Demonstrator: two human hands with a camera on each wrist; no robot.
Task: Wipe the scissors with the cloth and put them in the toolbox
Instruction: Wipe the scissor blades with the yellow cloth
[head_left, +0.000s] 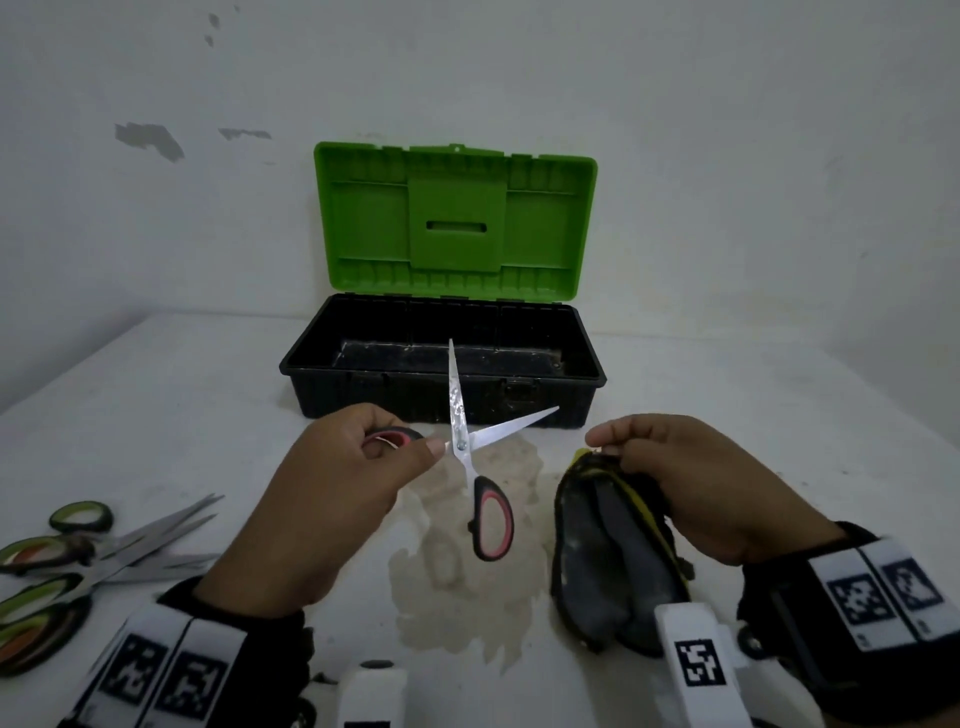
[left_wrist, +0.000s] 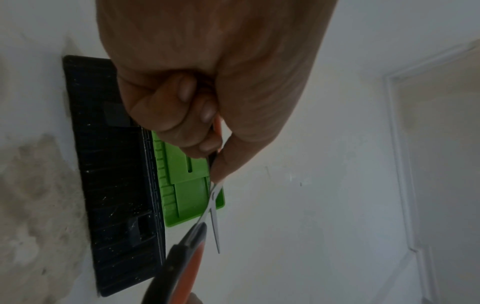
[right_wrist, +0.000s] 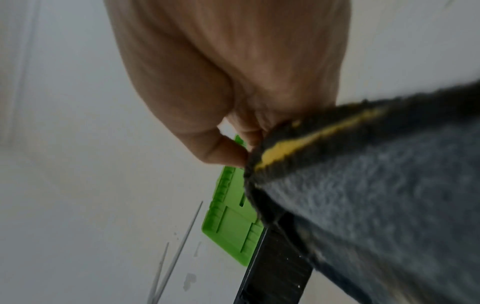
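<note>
My left hand (head_left: 363, 467) grips one black-and-pink handle of a pair of scissors (head_left: 462, 441), held above the table with the blades spread wide apart; the other handle (head_left: 491, 519) hangs free. In the left wrist view my curled fingers (left_wrist: 182, 107) close round the handle, and the scissors (left_wrist: 213, 205) point away. My right hand (head_left: 701, 483) pinches the top edge of a grey cloth (head_left: 613, 545) with a yellow-and-black border, hanging to the right of the scissors; the cloth (right_wrist: 376, 195) fills the right wrist view. The toolbox (head_left: 441, 384), black with an upright green lid (head_left: 457, 218), stands open behind.
Several green-handled scissors (head_left: 78, 561) lie at the table's left edge. A damp stain (head_left: 467, 587) marks the white table (head_left: 182, 415) below the held scissors. A white wall stands close behind the toolbox.
</note>
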